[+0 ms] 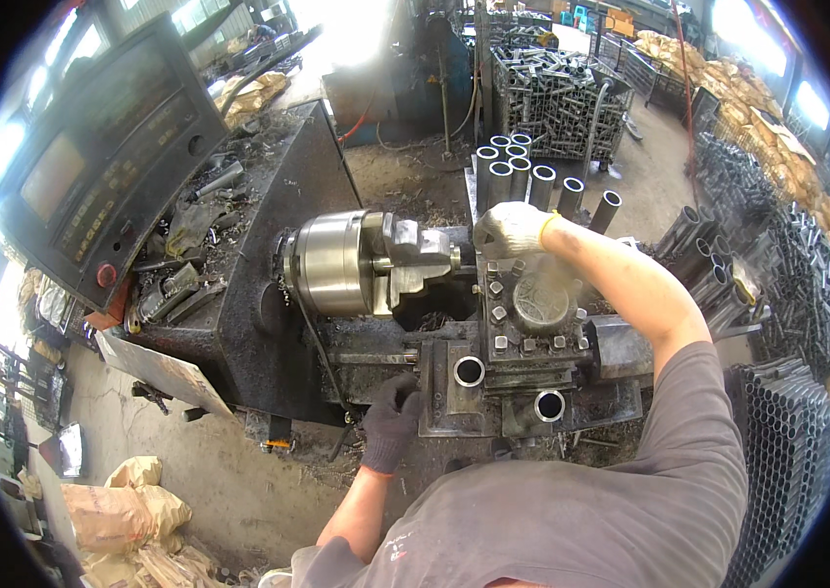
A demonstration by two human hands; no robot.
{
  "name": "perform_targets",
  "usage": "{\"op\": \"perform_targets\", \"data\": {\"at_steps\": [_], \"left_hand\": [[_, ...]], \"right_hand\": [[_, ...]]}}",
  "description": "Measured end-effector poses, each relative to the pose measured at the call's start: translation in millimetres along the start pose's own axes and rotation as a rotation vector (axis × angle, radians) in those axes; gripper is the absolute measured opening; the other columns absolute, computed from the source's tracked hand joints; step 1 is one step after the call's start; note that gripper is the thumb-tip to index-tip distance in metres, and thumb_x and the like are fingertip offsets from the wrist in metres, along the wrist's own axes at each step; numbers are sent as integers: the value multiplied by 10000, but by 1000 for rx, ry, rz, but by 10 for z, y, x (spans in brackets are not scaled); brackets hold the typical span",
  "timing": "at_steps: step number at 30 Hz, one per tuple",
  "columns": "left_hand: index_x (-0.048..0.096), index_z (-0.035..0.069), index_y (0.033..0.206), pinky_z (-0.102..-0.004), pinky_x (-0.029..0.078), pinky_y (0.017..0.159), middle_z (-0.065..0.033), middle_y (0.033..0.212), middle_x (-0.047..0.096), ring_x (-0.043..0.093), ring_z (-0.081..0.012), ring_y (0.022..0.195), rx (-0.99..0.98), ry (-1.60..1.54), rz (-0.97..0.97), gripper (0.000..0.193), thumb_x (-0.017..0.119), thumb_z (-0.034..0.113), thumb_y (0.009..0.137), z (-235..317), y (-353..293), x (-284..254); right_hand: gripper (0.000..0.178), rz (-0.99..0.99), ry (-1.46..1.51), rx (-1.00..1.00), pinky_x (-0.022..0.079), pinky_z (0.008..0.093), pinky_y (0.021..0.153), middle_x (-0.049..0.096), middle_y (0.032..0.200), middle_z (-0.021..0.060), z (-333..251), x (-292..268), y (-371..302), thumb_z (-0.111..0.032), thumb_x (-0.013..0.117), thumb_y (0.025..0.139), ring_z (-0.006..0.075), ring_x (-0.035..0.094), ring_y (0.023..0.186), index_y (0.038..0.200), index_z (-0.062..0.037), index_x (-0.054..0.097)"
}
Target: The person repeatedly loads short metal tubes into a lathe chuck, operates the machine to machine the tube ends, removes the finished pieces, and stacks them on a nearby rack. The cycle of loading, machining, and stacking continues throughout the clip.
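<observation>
My right hand (513, 230), in a white glove with a yellow cuff, reaches over the lathe's square tool post (542, 299) to its far left corner. Its fingers are closed, and whatever they hold is hidden. To its left is the bright metal chuck (331, 263) with stepped jaws (415, 245). My left hand (393, 421), in a dark glove, is low beside the carriage (454, 416), its fingers curled around something I cannot make out. One short tube (470, 370) stands upright on the carriage; another tube (550, 405) stands nearer my body.
Several steel tubes (542, 184) stand upright behind the tool post. A control panel (106, 167) with a red button leans at the left. A wire crate (562, 103) of metal pieces is behind, stacked tubes (785, 461) at the right, and brown sacks (130, 510) lie on the lower-left floor.
</observation>
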State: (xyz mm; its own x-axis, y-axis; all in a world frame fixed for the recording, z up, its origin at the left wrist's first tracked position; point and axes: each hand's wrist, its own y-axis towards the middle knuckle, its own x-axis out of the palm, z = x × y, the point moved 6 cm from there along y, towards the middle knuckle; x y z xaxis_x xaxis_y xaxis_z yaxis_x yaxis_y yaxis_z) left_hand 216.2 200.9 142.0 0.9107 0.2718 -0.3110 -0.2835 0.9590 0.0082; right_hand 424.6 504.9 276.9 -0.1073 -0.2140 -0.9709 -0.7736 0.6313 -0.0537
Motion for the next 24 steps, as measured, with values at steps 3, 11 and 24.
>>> {"op": "perform_targets", "data": {"at_steps": [3, 11, 24], "left_hand": [[625, 65, 1382, -395, 579, 933, -120, 1194, 722, 709, -256, 1008, 231, 245, -18, 486, 752, 125, 916, 423, 82, 126], [631, 198, 1375, -479, 601, 971, -148, 1264, 705, 725, -356, 1099, 317, 670, -389, 565, 828, 286, 853, 426, 460, 806], [659, 11, 1302, -362, 567, 1007, -111, 1208, 739, 708, -240, 1137, 577, 377, 111, 425, 831, 123, 930, 674, 960, 329]], "right_hand": [[294, -36, -26, -23, 612, 427, 886, 812, 1044, 129, 73, 71, 74, -307, 728, 846, 345, 773, 970, 1055, -124, 825], [420, -233, -173, -64, 607, 460, 910, 807, 1085, 158, 87, 265, 406, -346, 763, 817, 364, 769, 1016, 1163, -115, 815], [482, -360, 102, 41, 576, 427, 714, 779, 836, 146, 41, 554, 607, -416, 860, 804, 266, 740, 763, 969, 29, 775]]}}
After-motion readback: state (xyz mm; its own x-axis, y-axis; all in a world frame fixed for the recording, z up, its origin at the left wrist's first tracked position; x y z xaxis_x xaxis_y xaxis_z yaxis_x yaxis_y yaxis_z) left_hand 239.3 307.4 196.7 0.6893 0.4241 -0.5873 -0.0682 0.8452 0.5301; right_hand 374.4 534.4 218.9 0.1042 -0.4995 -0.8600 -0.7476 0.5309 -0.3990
